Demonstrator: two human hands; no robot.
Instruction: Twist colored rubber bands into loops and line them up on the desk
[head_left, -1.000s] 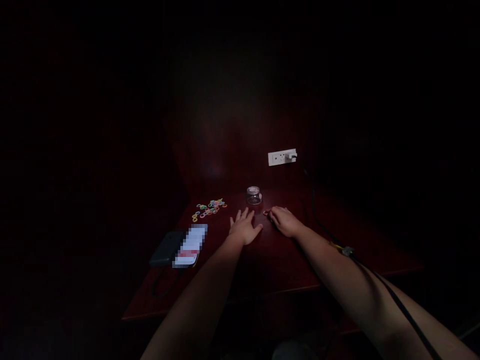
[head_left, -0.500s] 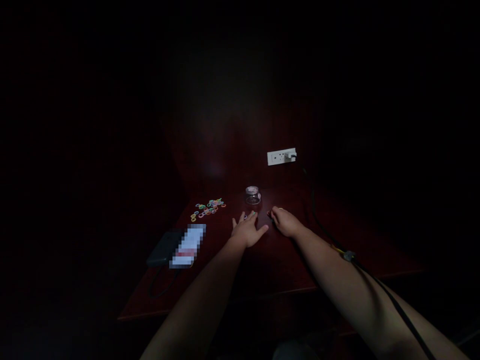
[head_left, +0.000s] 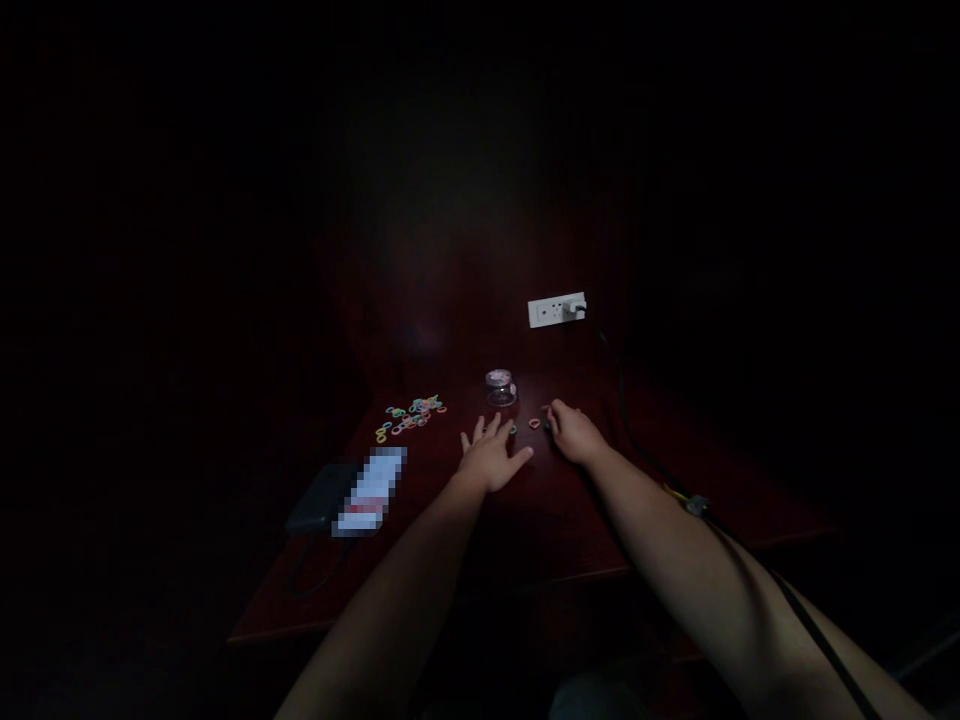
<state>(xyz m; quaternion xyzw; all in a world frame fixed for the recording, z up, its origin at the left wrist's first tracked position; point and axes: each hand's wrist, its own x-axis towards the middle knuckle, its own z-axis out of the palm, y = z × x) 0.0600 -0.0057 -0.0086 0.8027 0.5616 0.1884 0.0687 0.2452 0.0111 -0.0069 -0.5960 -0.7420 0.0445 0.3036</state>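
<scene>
— On the tabletop (head_left: 540, 530)?
— Spread wide with the left hand (head_left: 490, 462) before the jar (head_left: 501, 388), seemingly empty; curled with the right hand (head_left: 576, 435), front-right of the jar, can't tell around what.
— And the rings (head_left: 422, 409)?
— Scattered left of the jar, with a pink ring (head_left: 534, 427) front-right.

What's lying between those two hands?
The head view shows at least a pinkish ring and, nearer the left hand, a greenish ring.
</scene>
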